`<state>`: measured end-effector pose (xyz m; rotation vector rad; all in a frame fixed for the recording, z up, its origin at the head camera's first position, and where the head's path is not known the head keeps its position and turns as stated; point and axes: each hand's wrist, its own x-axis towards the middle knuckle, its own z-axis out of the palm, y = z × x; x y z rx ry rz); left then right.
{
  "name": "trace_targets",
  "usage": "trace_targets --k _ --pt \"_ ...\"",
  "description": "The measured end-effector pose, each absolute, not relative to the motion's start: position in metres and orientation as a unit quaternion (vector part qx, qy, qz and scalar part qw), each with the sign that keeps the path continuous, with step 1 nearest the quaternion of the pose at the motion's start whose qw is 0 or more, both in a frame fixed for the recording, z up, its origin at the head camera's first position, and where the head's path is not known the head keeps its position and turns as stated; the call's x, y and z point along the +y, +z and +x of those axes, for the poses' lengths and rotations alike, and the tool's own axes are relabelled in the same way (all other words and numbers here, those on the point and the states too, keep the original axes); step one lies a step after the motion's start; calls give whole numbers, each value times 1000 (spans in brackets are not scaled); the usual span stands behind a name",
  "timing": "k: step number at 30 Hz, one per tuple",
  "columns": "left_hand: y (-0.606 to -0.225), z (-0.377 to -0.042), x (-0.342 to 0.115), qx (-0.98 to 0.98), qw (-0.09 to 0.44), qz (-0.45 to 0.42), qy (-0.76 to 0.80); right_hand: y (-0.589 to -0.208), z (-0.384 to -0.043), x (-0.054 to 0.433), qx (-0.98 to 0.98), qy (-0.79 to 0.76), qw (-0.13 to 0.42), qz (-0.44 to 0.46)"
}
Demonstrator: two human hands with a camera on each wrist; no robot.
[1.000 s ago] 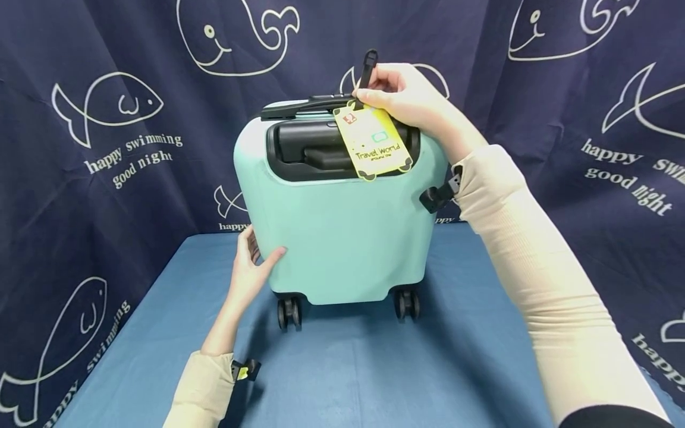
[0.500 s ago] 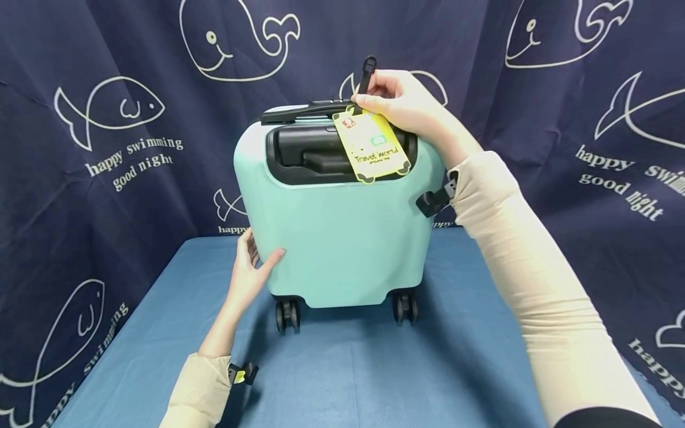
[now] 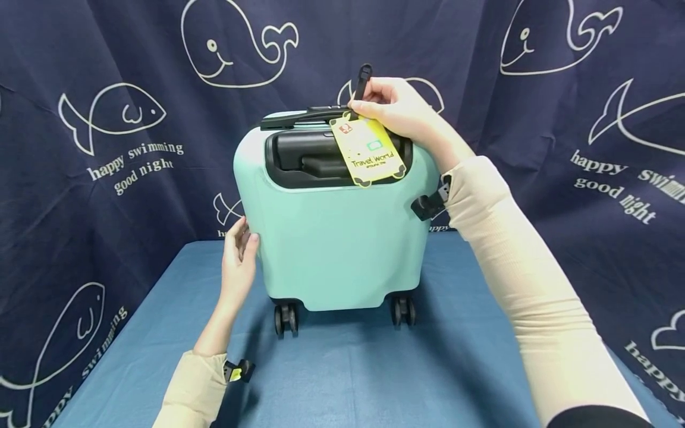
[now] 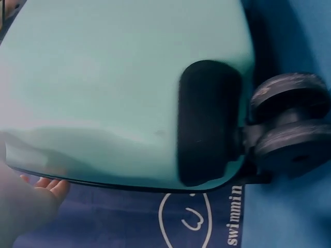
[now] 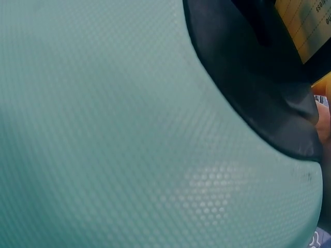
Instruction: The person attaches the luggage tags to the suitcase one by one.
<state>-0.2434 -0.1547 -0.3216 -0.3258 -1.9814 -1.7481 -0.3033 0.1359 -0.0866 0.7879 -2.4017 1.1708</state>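
Suitcase (image 3: pixel 342 249) stands upright; right grip (image 3: pixel 398 107) pinches the black strap (image 3: pixel 363 82), left grip (image 3: pixel 238 264), fingers loose, seemingly touches its left side.

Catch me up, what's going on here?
A person is handling a mint-green suitcase that stands upright on its wheels on a blue-covered table. The right grip pinches a black strap beside the top handle, with a yellow luggage tag hanging below. The left grip is at the suitcase's left side, fingers loose. Whether the strap is fastened round the handle can't be seen.
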Motion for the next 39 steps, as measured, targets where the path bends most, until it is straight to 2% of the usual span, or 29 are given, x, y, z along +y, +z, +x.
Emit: trace_targets --k 13,20,28,39 --pt "-291 -245 -157 -703 313 -121 -627 -85 -303 133 -849 413 173 281" --pt "-258 -234 -152 -706 332 -118 -614 -84 -304 130 -852 406 174 281" --pt "-245 -255 -159 -685 358 -134 -620 -85 -299 135 -855 414 168 265" --pt "-217 -260 -163 -684 369 -150 -611 -84 -300 133 -859 401 171 268"
